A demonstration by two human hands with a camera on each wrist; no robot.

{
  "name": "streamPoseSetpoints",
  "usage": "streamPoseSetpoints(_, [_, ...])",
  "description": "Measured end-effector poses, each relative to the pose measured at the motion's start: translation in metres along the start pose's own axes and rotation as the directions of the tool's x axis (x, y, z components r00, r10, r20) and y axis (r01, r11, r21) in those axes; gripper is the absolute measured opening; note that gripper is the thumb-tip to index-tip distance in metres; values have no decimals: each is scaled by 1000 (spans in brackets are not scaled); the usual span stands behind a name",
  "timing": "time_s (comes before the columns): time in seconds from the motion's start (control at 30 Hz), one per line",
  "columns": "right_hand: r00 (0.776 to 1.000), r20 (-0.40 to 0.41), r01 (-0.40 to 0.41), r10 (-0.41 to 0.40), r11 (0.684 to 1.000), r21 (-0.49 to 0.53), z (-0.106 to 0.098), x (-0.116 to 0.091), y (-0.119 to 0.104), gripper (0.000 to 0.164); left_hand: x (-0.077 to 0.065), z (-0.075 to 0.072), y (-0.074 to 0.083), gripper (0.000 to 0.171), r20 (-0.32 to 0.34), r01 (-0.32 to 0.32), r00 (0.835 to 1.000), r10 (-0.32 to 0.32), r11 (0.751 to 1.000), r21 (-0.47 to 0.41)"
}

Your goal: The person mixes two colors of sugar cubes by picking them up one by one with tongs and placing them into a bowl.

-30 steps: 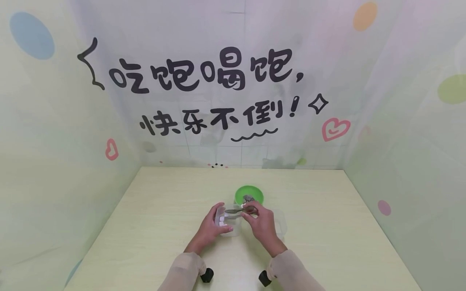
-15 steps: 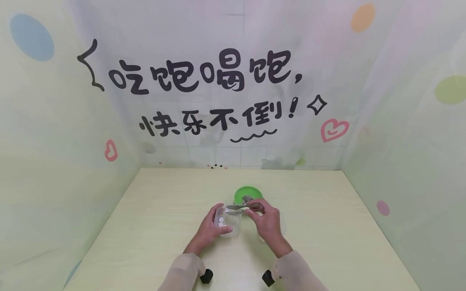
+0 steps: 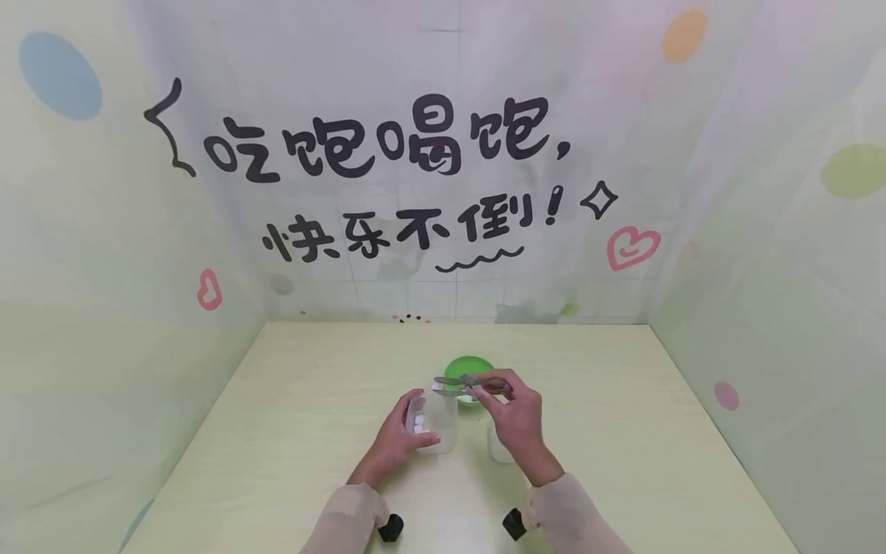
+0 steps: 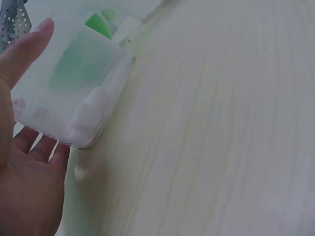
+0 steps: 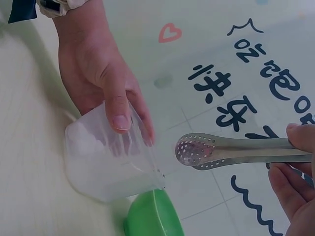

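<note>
My left hand (image 3: 404, 438) grips a clear plastic box (image 5: 110, 157) from its side, thumb on one wall and fingers against another. Several white cubes (image 3: 419, 423) lie inside it. The box is tilted in the right wrist view. Metal tongs (image 5: 236, 149) with perforated round ends are pinched in my right hand (image 3: 519, 415), their tips above the box's far rim. A small white piece (image 3: 438, 386) shows by the tips; I cannot tell whether they hold it. Just behind is a green bowl (image 3: 465, 363) with a grey lump and white bits, partly hidden by the tongs.
Another clear plastic container or lid (image 3: 498, 446) lies on the pale wooden table (image 3: 332, 369), half covered by my right hand. A printed cloth backdrop (image 3: 388, 292) stands behind and along both sides.
My right hand has shifted right and slightly away, lifting the tongs from over the box toward the bowl. The tongs' ends look wider apart. My left hand and the box have hardly moved.
</note>
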State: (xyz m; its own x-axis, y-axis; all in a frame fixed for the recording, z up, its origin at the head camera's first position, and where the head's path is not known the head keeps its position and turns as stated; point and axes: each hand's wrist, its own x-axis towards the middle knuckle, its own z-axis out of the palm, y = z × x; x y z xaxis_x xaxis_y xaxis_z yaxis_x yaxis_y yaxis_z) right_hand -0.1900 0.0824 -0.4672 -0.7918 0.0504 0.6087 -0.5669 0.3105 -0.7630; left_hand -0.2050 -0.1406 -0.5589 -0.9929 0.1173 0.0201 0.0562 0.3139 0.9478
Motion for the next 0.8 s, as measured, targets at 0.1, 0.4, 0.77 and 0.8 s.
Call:
streamPoseSetpoints(0.1, [1000,-23,13,-13,1000,4,-3,3,2,22,0,-1,0,91,-1,-2,1000,2,1000,4])
streamPoseSetpoints(0.4, [997,-71,23,-24,1000,-22,-23,13,-29,23,0,-1,3,91,1,-9,1000,9,1000,-23])
streamPoseSetpoints(0.77, [995,-89,-43,42,999,-11,-27,11,-21,22,2,0,-2,91,-3,-13,1000,13,1000,0])
streamPoseSetpoints(0.8, [995,-91,-48,47,999,-6,-27,11,-20,22,2,0,-2,91,-4,-8,1000,8,1000,-2])
